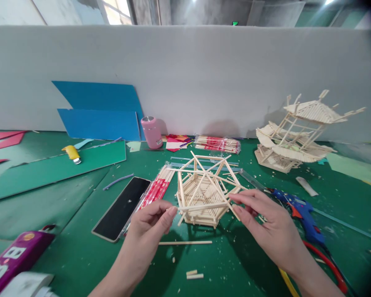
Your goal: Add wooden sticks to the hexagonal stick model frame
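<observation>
A hexagonal frame of thin wooden sticks (pixel 204 192) stands on the green table (pixel 68 214) in front of me. A single wooden stick (pixel 204 207) lies across the frame's near edge. My left hand (pixel 151 225) pinches that stick's left end between thumb and forefinger. My right hand (pixel 264 220) pinches its right end with curled fingers. Another loose stick (pixel 185 242) lies flat on the table just below the frame.
A phone (pixel 122 208) and a pack of red-wrapped sticks (pixel 157 187) lie left of the frame. A blue glue gun (pixel 301 212) rests at right, a stick pagoda model (pixel 299 136) behind it. Pink cup (pixel 152 132), blue boards (pixel 100 109), second stick pack (pixel 218 144) stand by the white wall.
</observation>
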The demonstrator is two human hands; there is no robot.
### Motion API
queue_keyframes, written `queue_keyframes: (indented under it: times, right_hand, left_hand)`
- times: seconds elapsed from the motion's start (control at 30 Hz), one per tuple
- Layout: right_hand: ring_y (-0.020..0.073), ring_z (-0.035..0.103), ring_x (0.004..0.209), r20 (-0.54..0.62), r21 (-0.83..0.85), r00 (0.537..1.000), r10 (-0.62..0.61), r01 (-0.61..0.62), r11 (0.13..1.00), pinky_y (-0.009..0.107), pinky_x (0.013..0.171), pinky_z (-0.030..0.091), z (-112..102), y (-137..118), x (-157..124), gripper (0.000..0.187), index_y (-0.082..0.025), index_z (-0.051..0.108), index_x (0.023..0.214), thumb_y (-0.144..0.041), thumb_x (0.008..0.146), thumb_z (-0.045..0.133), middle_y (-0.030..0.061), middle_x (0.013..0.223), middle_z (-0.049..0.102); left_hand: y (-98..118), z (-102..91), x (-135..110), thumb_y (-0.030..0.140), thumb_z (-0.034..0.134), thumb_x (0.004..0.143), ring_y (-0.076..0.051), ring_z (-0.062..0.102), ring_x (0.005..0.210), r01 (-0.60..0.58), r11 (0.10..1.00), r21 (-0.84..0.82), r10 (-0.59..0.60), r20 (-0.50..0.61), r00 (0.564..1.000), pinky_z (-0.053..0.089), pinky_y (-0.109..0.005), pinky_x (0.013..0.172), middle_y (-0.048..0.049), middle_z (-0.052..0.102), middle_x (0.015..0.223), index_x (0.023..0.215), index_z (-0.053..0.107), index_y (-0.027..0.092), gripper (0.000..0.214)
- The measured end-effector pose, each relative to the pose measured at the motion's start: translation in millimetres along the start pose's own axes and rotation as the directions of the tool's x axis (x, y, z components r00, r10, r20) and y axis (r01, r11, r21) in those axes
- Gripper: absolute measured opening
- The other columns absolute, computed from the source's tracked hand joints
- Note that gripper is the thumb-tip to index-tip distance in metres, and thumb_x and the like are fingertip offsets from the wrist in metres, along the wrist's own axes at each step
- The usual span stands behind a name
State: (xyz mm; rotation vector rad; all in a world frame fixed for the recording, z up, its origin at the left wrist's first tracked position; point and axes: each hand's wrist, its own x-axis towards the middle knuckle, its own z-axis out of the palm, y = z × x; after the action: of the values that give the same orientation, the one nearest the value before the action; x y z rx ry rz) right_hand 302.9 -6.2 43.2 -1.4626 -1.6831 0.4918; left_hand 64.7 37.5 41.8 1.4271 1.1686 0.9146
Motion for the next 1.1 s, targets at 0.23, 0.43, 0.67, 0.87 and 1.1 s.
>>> queue_keyframes:
  times: [0.23, 0.43, 0.67, 0.87, 1.1]
  right_hand:
    - [0.0119, 0.055, 0.08, 0.002, 0.009, 1.0, 0.001, -0.001, 1.0, 0.022, 0.07, 0.047, 0, -2, -1, 0.02, -0.027, 0.061, 0.101, -0.024, 0.083, 0.053, 0.0012, 0.096, 0.057]
    - [0.0124, 0.055, 0.072, -0.001, -0.021, 1.0, -0.016, 0.016, 1.0, 0.024, 0.065, 0.047, 0, -4, 1, 0.02, -0.024, 0.062, 0.101, -0.026, 0.083, 0.052, 0.0031, 0.095, 0.058]
    - [0.0109, 0.055, 0.074, 0.023, -0.022, 1.0, -0.016, 0.017, 1.0, 0.023, 0.066, 0.047, 0, -1, -1, 0.021, -0.026, 0.06, 0.103, -0.025, 0.083, 0.053, 0.0013, 0.097, 0.057]
    - [0.0145, 0.055, 0.083, 0.043, -0.022, 0.996, -0.078, 0.079, 0.997, 0.026, 0.069, 0.048, 2, -6, 7, 0.023, -0.024, 0.06, 0.104, -0.024, 0.083, 0.052, 0.0039, 0.095, 0.056]
    - [0.0139, 0.052, 0.076, 0.147, -0.126, 0.985, -0.085, 0.104, 0.987, 0.028, 0.068, 0.046, 8, -19, 16, 0.02, -0.023, 0.064, 0.097, -0.022, 0.085, 0.048, 0.0026, 0.083, 0.051]
  left_hand:
    - [3, -1.6, 0, 0.037, 0.053, 0.081, -0.01, 0.036, 0.054, 0.0, 1.0, 0.026, -0.001, 0.011, 1.0, 0.027, -0.021, 0.05, 0.0047, 0.043, 0.055, 0.065, 0.057, 0.017, 0.026]
    - [9, -1.9, 0, 0.038, 0.053, 0.081, -0.01, 0.034, 0.054, 0.003, 0.999, 0.045, -0.004, 0.019, 1.0, 0.026, -0.021, 0.05, 0.0041, 0.042, 0.056, 0.064, 0.055, 0.016, 0.028]
    - [6, -1.4, 2, 0.038, 0.053, 0.081, -0.01, 0.035, 0.054, 0.004, 0.998, 0.066, -0.005, 0.022, 1.0, 0.027, -0.021, 0.049, 0.0038, 0.043, 0.056, 0.064, 0.056, 0.016, 0.028]
    - [9, -2.6, 3, 0.039, 0.054, 0.079, -0.01, 0.035, 0.053, 0.02, 0.995, 0.096, -0.023, 0.032, 0.999, 0.028, -0.02, 0.048, 0.0046, 0.042, 0.055, 0.063, 0.055, 0.017, 0.027]
    - [13, -2.2, 0, 0.031, 0.051, 0.081, -0.011, 0.039, 0.055, -0.12, 0.964, 0.236, 0.113, 0.045, 0.993, 0.033, -0.021, 0.05, 0.0028, 0.046, 0.058, 0.066, 0.056, 0.017, 0.021]
